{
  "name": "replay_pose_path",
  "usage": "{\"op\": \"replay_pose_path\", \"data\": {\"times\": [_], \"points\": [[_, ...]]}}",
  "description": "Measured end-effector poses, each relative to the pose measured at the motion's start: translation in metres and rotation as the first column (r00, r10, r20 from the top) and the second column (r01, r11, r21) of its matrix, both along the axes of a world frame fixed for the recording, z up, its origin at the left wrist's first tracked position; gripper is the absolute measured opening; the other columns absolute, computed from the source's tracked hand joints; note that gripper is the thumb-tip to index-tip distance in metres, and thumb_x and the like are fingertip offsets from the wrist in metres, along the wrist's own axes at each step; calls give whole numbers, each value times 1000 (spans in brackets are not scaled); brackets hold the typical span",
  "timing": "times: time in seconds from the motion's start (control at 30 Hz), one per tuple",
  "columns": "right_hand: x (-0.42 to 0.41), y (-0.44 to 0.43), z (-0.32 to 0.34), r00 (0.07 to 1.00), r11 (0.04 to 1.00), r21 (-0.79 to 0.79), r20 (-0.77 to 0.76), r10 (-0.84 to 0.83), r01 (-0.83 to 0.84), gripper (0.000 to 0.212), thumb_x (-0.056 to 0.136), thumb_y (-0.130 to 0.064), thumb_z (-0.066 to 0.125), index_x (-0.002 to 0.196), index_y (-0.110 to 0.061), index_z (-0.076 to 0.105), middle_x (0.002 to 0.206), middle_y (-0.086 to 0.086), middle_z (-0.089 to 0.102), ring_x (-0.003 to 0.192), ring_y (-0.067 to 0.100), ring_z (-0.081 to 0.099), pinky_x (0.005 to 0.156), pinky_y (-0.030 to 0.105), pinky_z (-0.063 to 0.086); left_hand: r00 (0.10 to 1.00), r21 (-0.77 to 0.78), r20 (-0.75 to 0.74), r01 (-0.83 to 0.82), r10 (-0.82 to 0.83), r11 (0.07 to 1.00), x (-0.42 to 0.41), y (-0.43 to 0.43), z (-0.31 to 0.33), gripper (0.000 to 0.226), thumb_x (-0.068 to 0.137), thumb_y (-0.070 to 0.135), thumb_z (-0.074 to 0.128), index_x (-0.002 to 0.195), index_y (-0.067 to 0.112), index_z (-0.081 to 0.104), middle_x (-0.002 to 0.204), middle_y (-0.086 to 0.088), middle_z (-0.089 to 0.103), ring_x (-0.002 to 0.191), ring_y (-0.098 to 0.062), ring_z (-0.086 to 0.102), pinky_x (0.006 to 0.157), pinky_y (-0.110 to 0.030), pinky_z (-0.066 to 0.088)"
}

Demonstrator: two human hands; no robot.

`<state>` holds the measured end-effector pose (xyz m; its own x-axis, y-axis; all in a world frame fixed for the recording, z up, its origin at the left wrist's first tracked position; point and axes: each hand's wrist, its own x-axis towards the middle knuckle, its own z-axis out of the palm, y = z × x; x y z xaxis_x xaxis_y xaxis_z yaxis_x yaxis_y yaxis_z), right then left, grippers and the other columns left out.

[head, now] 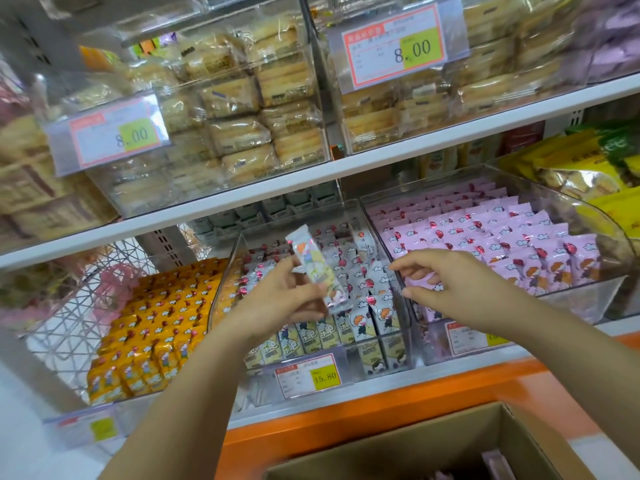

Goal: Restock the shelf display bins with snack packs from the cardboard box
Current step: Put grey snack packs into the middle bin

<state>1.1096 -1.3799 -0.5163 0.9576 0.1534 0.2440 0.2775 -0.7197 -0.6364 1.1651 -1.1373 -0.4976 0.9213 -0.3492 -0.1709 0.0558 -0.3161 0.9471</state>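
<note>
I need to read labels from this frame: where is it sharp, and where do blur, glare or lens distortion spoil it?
Head view: sharpest mid-frame, the 15.80 price tag legible; the snack pack in the left hand smeared; the purple packs top right blurred; glare streaks the clear upper bins; the white shelf edge slants across the frame.

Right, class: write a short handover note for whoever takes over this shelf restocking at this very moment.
Left hand: grips one white snack pack above the middle bin.
Right hand: reaches across into the pink bin; unclear whether it holds a pack.
Cardboard box: open, below the shelf, with pink packs visible inside.
Done: both bins look largely full.
Left: place the held pack, then shelve what remains in the box.
</note>
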Motion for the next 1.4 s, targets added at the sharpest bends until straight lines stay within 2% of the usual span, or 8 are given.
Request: {"op": "replay_pose_path", "data": {"times": [0.17,0.27,0.5,0.8,0.97,1.17,1.27,1.4], "points": [[-1,0,1,1000,1000,6,4,1,-1,35,91,-20,62,124,-30,58,93,-30,47,90,-11,48,85,18,41,994,433,88,19,-63,901,-12,6,-9,22,85,16,71,96,16,53,86,-6,69,70,-15,72,69,-31,60],[0,0,0,1000,1000,7,4,7,-7,34,91,-19,61,124,-29,58,93,-29,47,90,-11,47,85,18,40,990,548,95,33,-101,836,-15,-7,-15,28,85,28,71,101,12,55,80,-2,66,53,-3,60,50,-16,45],[2,-2,-4,1000,1000,23,11,8,-9,35,90,-21,63,124,-32,58,95,-24,51,91,-12,47,81,16,39,978,650,199,-84,-62,755,-9,-15,4,41,84,37,71,113,27,44,77,2,70,50,0,60,43,-16,40],[3,-4,-4,1000,999,28,9,21,-21,35,90,-22,63,122,-35,57,99,-22,53,90,-15,47,83,13,41,911,558,408,-198,-59,806,39,-78,11,51,91,35,62,136,19,46,123,-5,60,95,-21,63,79,-34,52],[3,-5,-5,999,999,20,-19,30,-29,38,90,-23,64,125,-35,56,107,-15,57,94,-8,51,88,18,41,934,355,344,-225,97,907,50,-94,8,13,93,26,59,102,18,54,96,-6,63,82,-22,57,73,-28,45],[4,-5,-5,999,1000,14,-18,28,-28,38,89,-23,64,125,-33,56,108,-14,58,98,-2,53,91,23,44,939,161,278,-252,201,954,51,-101,2,37,88,26,67,120,13,56,97,0,60,96,-27,62,92,-42,53],[2,-5,-4,999,999,16,-21,31,-31,38,90,-23,63,126,-34,55,110,-14,57,99,-2,52,92,23,44,937,62,243,-274,251,960,49,-100,4,33,87,11,67,119,8,59,92,1,62,86,-22,64,90,-41,55],[-1,-1,0,997,1000,25,77,-12,10,39,91,-25,62,129,-32,54,122,-16,53,103,-5,44,91,16,33,956,-288,64,-258,287,922,26,-73,10,13,91,0,57,101,7,59,101,-11,64,92,-23,66,84,-31,57]]}}
